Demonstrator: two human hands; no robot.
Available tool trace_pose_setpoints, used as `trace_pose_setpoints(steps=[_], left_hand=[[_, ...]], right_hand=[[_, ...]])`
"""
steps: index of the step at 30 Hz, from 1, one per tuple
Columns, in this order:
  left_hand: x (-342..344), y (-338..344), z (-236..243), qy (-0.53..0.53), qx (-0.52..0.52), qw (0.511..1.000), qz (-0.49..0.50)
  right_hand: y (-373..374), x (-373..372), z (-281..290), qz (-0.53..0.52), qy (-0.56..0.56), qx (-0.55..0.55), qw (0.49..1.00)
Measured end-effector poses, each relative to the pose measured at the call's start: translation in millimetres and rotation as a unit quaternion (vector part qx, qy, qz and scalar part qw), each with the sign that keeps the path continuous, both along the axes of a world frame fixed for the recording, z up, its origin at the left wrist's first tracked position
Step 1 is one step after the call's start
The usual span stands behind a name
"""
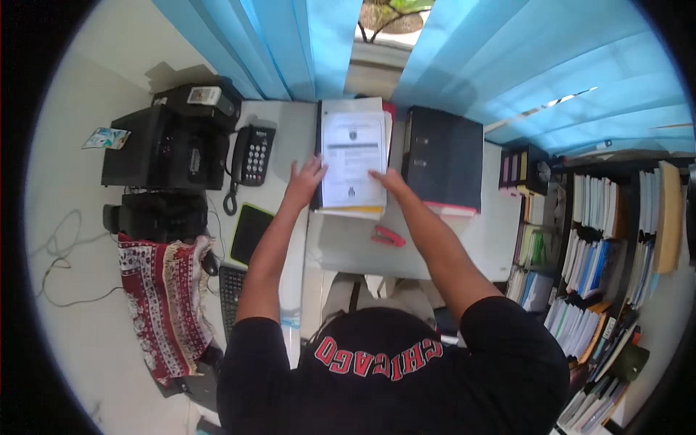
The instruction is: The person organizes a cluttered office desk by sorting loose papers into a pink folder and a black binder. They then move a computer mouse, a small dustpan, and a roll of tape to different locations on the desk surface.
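Head view: rests L hand at left edge of paper stack w/ fingers part-spread, gripping nothing visibly; touches right edge w/ R hand, thumb atop, can't tell finger closure. Has stack on desk btwn blk phone & blk binder.

Upper garment: one black T-shirt, short-sleeved. The chest carries a single row of block lettering set in an arc; each letter is red with a pale outline. The left sleeve and right sleeve match the black body cloth, each ending in a plain hem above the elbow. Left forearm, right forearm, left hand and right hand are bare. Lower garment: pale grey-beige trousers, partly visible past the near edge of the desk.
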State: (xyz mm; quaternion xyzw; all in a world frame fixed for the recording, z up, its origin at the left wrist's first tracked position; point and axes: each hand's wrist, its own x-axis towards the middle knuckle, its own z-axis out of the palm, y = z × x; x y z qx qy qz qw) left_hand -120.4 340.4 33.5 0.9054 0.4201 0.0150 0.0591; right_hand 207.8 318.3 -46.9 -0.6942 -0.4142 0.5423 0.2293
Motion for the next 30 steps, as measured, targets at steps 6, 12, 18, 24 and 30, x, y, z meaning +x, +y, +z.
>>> trace_pose_setpoints(steps=[6, 12, 18, 24, 30], left_hand=[[-6, -65, 45, 0.133, -0.095, 0.983, 0.086], [1, -52, 17, 0.057, -0.085, 0.995, 0.019], [5, -20, 0, 0.073, -0.018, 0.997, 0.031], [13, 5, 3, 0.032, -0.163, 0.982, 0.085], [24, 30, -8, -0.099, -0.238, 0.926, 0.277]], right_hand=[[-51, -61, 114, 0.131, -0.379, 0.076, 0.913], [-92, -105, 106, 0.34, -0.404, 0.166, 0.833], [-60, -103, 68, 0.251, -0.45, 0.248, 0.82], [-21, -87, 103, 0.325, -0.389, 0.159, 0.847], [-19, -63, 53, -0.051, -0.342, 0.217, 0.913]])
